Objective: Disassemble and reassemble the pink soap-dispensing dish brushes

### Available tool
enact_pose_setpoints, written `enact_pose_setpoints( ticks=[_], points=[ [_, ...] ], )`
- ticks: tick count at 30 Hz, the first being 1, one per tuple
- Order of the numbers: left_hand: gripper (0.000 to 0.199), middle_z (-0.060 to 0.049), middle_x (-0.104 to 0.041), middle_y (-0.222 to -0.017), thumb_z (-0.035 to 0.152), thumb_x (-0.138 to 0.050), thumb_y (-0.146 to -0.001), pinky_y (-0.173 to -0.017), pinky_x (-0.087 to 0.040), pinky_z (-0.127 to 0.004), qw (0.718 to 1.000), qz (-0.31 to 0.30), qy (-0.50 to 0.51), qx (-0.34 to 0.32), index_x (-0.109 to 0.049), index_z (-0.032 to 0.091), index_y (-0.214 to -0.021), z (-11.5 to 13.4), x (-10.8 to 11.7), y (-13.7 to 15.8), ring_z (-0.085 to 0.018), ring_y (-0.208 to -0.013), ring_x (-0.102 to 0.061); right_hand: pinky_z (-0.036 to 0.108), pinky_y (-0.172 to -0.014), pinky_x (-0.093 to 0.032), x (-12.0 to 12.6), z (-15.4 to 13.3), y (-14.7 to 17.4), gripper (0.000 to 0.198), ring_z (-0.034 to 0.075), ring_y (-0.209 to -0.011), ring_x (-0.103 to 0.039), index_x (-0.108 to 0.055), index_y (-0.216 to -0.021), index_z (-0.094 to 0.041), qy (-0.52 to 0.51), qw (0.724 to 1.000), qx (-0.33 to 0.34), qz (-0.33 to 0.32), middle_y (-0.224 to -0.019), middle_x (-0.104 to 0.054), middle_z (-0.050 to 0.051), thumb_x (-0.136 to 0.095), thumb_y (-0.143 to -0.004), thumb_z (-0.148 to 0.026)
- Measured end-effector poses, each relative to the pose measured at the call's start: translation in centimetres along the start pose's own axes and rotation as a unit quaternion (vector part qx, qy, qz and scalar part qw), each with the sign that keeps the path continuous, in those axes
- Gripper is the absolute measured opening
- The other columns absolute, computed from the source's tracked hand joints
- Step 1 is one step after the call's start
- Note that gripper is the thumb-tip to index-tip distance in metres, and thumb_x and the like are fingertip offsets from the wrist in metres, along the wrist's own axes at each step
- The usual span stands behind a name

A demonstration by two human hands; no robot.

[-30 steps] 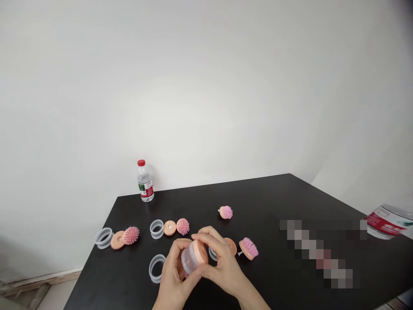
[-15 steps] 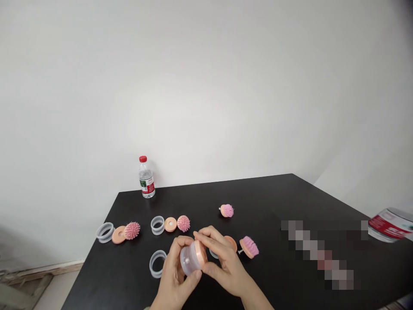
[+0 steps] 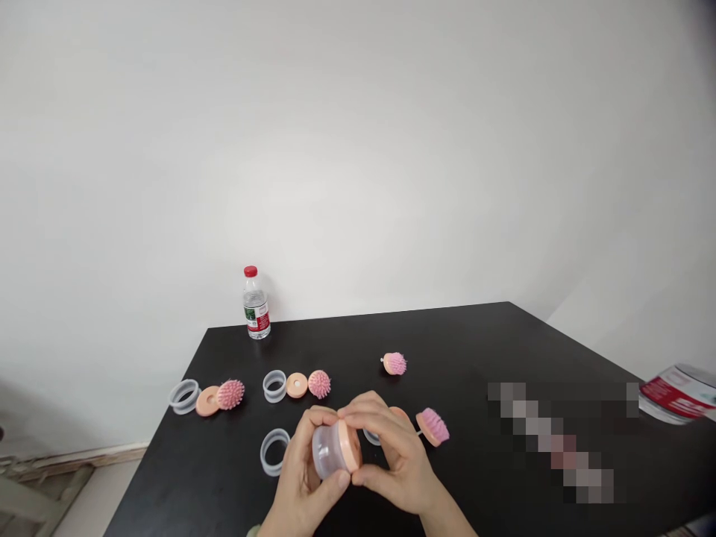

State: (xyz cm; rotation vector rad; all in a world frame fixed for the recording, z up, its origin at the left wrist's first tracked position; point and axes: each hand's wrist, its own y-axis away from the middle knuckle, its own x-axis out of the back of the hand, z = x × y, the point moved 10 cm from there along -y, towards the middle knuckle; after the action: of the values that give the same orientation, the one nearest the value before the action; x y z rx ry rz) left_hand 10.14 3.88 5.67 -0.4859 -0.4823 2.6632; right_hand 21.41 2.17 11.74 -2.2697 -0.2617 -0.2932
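My left hand (image 3: 299, 481) is wrapped round a translucent plastic cup (image 3: 327, 452), which lies tilted on its side above the table. A peach-coloured lid (image 3: 350, 446) with a recessed middle sits against the cup's right end. The fingers and thumb of my right hand (image 3: 398, 459) grip that lid by its rim. Just behind my right hand, another peach disc (image 3: 398, 412) and a clear ring (image 3: 371, 436) are partly hidden. Beside them lies a pink bristle brush head (image 3: 432, 426) with a peach base and a thin stem.
On the black table (image 3: 481, 343) lie clear rings (image 3: 274, 386), peach discs (image 3: 297, 385), knobbly pink brush heads (image 3: 230, 394) and a smaller brush head (image 3: 394, 363). A red-capped water bottle (image 3: 257, 309) stands near the wall. Another bottle (image 3: 679, 393) shows at the right; a pixelated patch hides something.
The fingers of my right hand have shifted slightly round the lid, while the cup stays in my left hand. The view has moved a little.
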Motion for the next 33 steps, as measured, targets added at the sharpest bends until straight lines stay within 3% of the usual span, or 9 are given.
enact_pose_setpoints(
  ticks=[11, 14, 20, 25, 30, 33],
  points=[
    [0.030, 0.002, -0.057, -0.083, 0.045, -0.069, -0.085, -0.066, -0.039, -0.023, 0.999, -0.012, 0.001, 0.029, -0.056, 0.023, -0.101, -0.1, 0.2, 0.0, -0.012, -0.072, -0.048, 0.046, -0.087, -0.054, -0.6, -1.3, -0.1, 0.035, 0.029, -0.109, -0.064, -0.059, -0.131, -0.035, 0.016, 0.998, 0.040, -0.039, -0.120, -0.069, 0.008, -0.061, -0.096, -0.038],
    [0.032, 0.002, -0.059, -0.083, 0.046, -0.070, -0.084, -0.068, -0.041, -0.024, 0.999, -0.014, 0.011, 0.049, -0.054, 0.023, -0.100, -0.3, -0.1, -0.1, -0.013, -0.073, -0.051, 0.044, -0.085, -0.054, -0.5, -0.5, 0.1, 0.039, 0.028, -0.104, -0.064, -0.060, -0.129, -0.032, 0.041, 0.999, 0.017, -0.029, -0.118, -0.068, 0.009, -0.062, -0.094, -0.049],
    [0.040, 0.000, -0.056, -0.097, 0.036, -0.082, -0.072, -0.072, -0.049, -0.025, 0.998, 0.037, -0.043, 0.034, -0.059, 0.026, -0.103, -0.9, 0.8, 0.0, -0.017, -0.084, -0.058, 0.035, -0.068, -0.055, -0.1, 0.7, 0.4, 0.065, 0.021, -0.077, -0.061, -0.062, -0.125, -0.023, 0.095, 0.995, -0.003, 0.020, -0.091, -0.065, 0.007, -0.053, -0.085, -0.073],
    [0.043, -0.003, -0.057, -0.108, 0.031, -0.082, -0.073, -0.086, -0.053, -0.035, 0.997, 0.060, -0.046, 0.007, -0.058, 0.029, -0.110, -1.7, 1.5, 0.3, -0.024, -0.100, -0.063, 0.034, -0.071, -0.057, 0.2, 0.9, 0.3, 0.078, 0.023, -0.085, -0.063, -0.056, -0.134, -0.024, 0.078, 0.996, -0.027, 0.023, -0.104, -0.063, 0.009, -0.045, -0.081, -0.081],
    [0.042, -0.003, -0.059, -0.107, 0.027, -0.082, -0.072, -0.080, -0.055, -0.031, 0.993, 0.092, -0.069, 0.022, -0.060, 0.028, -0.107, -1.5, 2.2, 0.2, -0.024, -0.098, -0.065, 0.037, -0.087, -0.055, -0.6, 1.4, 0.7, 0.058, 0.025, -0.101, -0.062, -0.051, -0.137, -0.028, 0.078, 0.996, -0.039, -0.023, -0.118, -0.062, 0.010, -0.060, -0.090, -0.061],
    [0.043, -0.002, -0.059, -0.107, 0.026, -0.084, -0.070, -0.081, -0.056, -0.030, 0.992, 0.102, -0.074, 0.011, -0.060, 0.029, -0.106, -1.3, 2.3, 0.3, -0.021, -0.097, -0.065, 0.034, -0.079, -0.055, -0.5, 2.1, 0.9, 0.057, 0.022, -0.089, -0.062, -0.055, -0.133, -0.028, 0.079, 0.995, -0.060, -0.010, -0.104, -0.064, 0.007, -0.058, -0.089, -0.064]
  ],
)
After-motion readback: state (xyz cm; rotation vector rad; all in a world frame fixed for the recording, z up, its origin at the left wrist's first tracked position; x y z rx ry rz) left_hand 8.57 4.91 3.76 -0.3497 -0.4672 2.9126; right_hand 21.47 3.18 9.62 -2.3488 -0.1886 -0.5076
